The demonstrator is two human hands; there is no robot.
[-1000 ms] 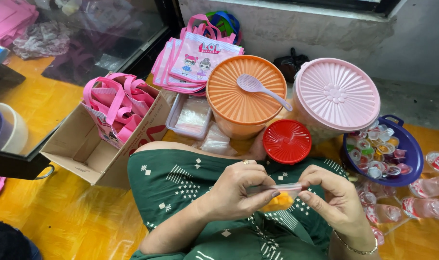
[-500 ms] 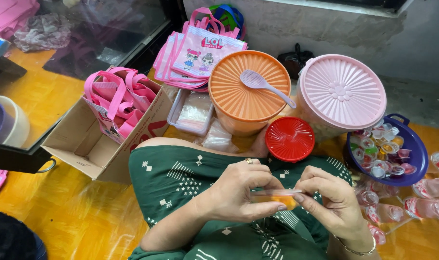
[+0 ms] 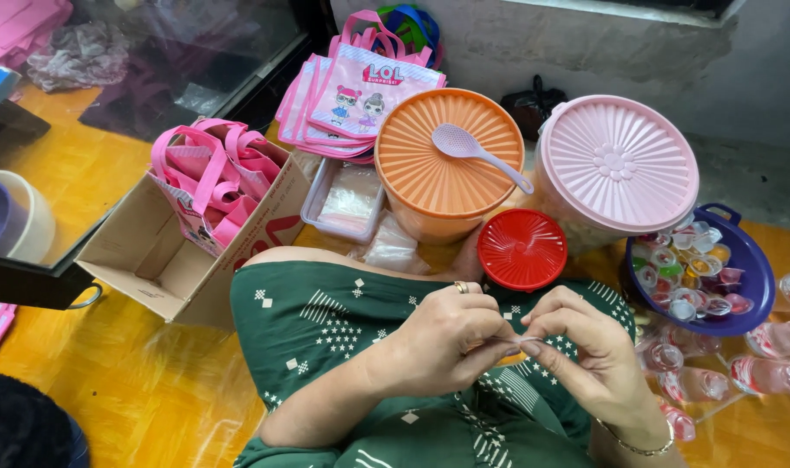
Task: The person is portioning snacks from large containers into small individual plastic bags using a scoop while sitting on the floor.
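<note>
Plastic packet point(image 3: 509, 345), pinched over the lap between left hand point(image 3: 451, 342) and right hand point(image 3: 586, 360), both closed on it: keep fingertips tight and the orange contents level, clear of the red lid point(image 3: 522, 249).

Left hand point(image 3: 451, 342): shifted slightly rightward and closed tighter, fingertips now pressed against those of the other hand above the green-clad lap.
Right hand point(image 3: 586, 351): drawn in toward the left, fingers curled over the meeting point, formerly spread a little wider.
Small orange item point(image 3: 508, 354): plainly visible between the hands a second ago, now almost wholly hidden behind the fingers, only a sliver showing.
Thin clear strip point(image 3: 527, 340): earlier stretched out between both hands, now reduced to a short bit pinched at the fingertips.
</note>
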